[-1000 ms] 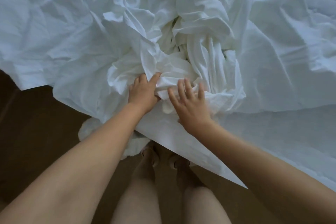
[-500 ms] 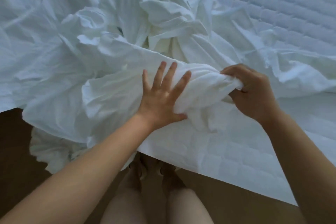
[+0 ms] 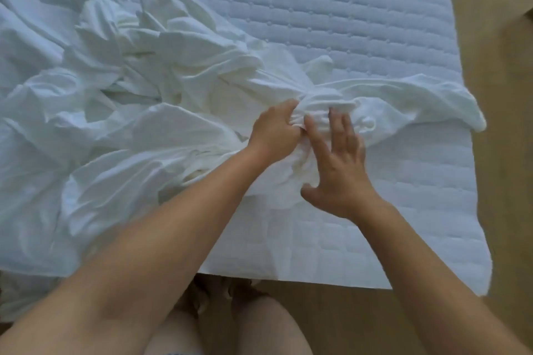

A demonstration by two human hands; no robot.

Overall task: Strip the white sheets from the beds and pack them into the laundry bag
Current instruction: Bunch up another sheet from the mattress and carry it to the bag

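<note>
My left hand (image 3: 274, 127) now clenches the bunched white sheet (image 3: 144, 130) mid-bed, taking over from my right hand (image 3: 340, 161), now pressing flat; more quilted mattress pad (image 3: 317, 8) lies bare.

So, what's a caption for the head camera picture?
Left hand grips the bunched sheet on the mattress; right hand touches it.

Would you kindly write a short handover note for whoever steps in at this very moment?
Left hand: grips a bunched fold of the white sheet.
Right hand: open, fingers flat on the same bunch.
Sheet: crumpled over the left and middle of the quilted mattress pad, which lies bare on the right.
Done: sheet pulled loose from that side.
Left: gather the rest, lift it off, pack it; the laundry bag is not in view.
</note>
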